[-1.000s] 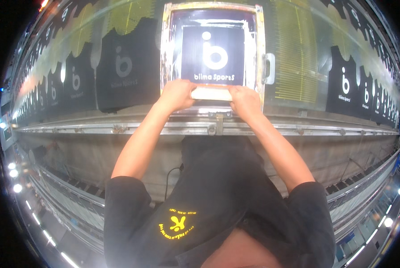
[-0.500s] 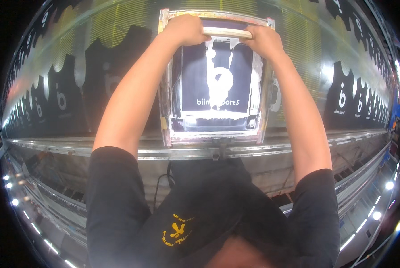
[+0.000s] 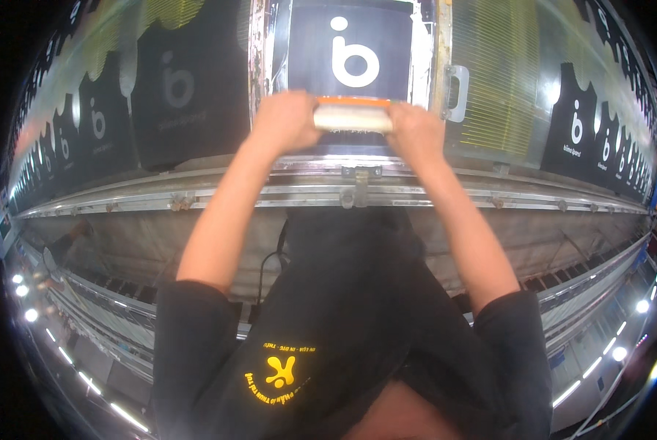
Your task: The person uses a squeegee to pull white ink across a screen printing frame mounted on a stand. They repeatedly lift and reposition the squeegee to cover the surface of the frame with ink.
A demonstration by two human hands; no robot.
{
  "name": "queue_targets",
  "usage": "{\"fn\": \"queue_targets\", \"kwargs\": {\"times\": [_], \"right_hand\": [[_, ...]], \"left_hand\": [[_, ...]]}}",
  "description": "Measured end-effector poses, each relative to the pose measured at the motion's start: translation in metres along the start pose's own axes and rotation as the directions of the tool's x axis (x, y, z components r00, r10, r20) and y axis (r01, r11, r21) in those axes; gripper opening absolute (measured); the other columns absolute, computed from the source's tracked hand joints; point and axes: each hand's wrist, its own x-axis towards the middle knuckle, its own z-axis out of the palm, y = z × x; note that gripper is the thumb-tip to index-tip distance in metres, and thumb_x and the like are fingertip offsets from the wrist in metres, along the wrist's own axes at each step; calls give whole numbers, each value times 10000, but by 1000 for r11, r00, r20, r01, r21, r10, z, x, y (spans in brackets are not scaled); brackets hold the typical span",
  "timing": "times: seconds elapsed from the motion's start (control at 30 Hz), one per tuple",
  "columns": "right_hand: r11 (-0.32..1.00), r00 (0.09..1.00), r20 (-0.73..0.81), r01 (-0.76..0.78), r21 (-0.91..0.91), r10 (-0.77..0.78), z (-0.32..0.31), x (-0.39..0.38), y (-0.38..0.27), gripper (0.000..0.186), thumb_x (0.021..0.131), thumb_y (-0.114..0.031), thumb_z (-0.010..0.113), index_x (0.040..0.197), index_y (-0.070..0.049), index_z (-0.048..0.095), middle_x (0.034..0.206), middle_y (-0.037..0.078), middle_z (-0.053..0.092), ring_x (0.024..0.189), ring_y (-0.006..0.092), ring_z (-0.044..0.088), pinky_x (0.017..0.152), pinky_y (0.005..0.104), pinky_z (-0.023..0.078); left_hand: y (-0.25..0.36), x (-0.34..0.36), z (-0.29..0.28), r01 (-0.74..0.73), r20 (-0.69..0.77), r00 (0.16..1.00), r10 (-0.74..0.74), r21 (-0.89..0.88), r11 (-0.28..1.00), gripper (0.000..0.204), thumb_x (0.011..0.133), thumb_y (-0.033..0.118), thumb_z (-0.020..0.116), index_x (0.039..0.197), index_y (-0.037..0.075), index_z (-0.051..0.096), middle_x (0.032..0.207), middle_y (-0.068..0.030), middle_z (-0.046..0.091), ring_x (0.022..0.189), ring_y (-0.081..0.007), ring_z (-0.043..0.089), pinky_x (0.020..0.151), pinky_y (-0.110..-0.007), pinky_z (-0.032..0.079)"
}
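Observation:
A squeegee (image 3: 353,118) with a pale wooden handle and an orange strip along its far side lies crosswise near the close end of a screen-printing frame (image 3: 443,70). My left hand (image 3: 283,125) is wrapped round its left end. At the other end my right hand (image 3: 419,136) grips it in the same way. Beyond the squeegee, the dark mesh (image 3: 306,48) shows a white rounded letter shape with a dot above it. White ink smears (image 3: 421,45) run along the mesh's right side. The squeegee and hands cover the lower mesh.
Black garment pieces with pale prints (image 3: 174,95) lie flat to the left, and more (image 3: 574,121) to the right. A clear handle (image 3: 457,94) stands beside the frame. A metal rail (image 3: 270,196) with a clamp (image 3: 354,192) runs along the near table edge.
Both hands have drawn the squeegee from the frame's far end toward me. The thick white ink streaks over the print shape are gone from the visible mesh. The view has shifted nearer my body.

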Motion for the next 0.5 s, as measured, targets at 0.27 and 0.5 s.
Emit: {"fn": "queue_targets", "kwargs": {"times": [0.27, 0.5], "right_hand": [[994, 990, 126, 45, 101, -57, -33, 2, -5, 226, 826, -274, 861, 886, -86, 752, 839, 118, 749, 800, 345, 759, 688, 492, 592], [1000, 991, 136, -6, -4, 6, -74, 153, 37, 298, 850, -423, 865, 899, -140, 782, 851, 124, 783, 847, 367, 769, 727, 525, 594]], "left_hand": [[9, -3, -38, 35, 344, 939, -26, -19, 999, 357, 875, 440, 817, 1023, 117, 849, 915, -180, 794, 915, -393, 772, 835, -499, 612], [-43, 113, -90, -29, 79, 996, 29, -5, 1000, 465, 928, 578, 749, 1017, 134, 855, 886, -221, 783, 867, -433, 766, 822, -531, 620]]}}
